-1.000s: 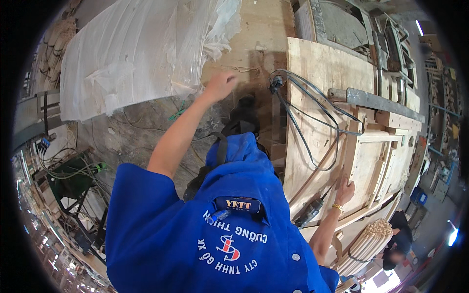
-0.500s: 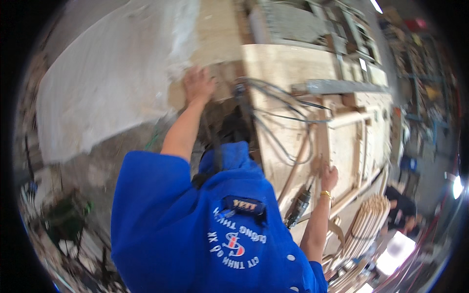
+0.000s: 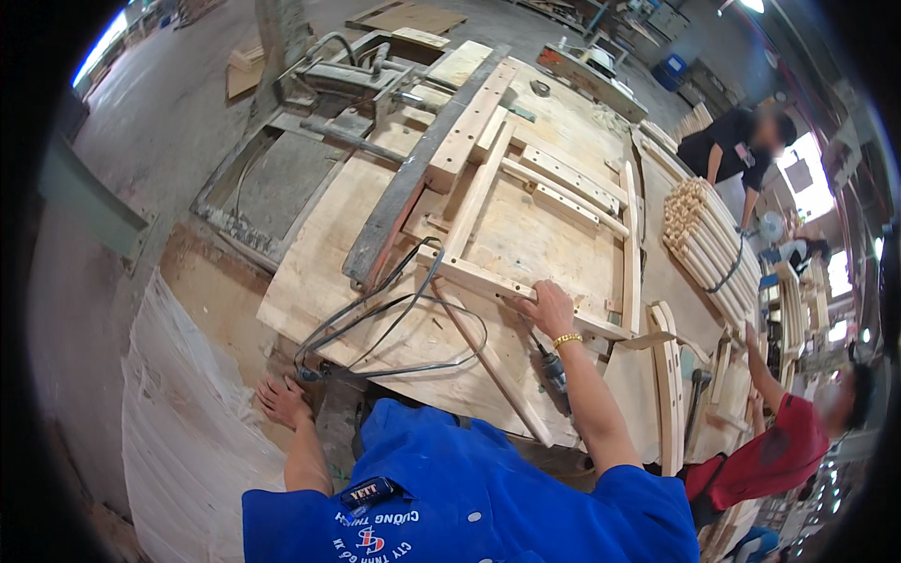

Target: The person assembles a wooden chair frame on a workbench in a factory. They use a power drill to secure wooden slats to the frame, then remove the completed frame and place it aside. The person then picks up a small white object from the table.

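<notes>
Head: right hand (image 3: pixel 552 308) around wooden frame (image 3: pixel 493 280); left hand (image 3: pixel 284 402), fingers apart; pack (image 3: pixel 367 493) in pocket (image 3: pixel 400 486)

A grey floor (image 3: pixel 178 113), smooth and pale with a few scuffs, fills the stretch from ten to twelve o'clock. At ten, a bright opening (image 3: pixel 105 45) lets in bluish-white light. A grey-green column (image 3: pixel 99 206) leans in at half past nine, and a grey post (image 3: pixel 282 42) rises at eleven. A brown board (image 3: pixel 408 19) lies on the floor near twelve. A pale plywood table (image 3: pixel 314 277) runs across the middle. Around half past one are a blue drum (image 3: pixel 669 71) and, farther out, a glowing lamp (image 3: pixel 751 4). A glaring window (image 3: pixel 813 178) stands between two and three, beyond a fan (image 3: pixel 771 226).
</notes>
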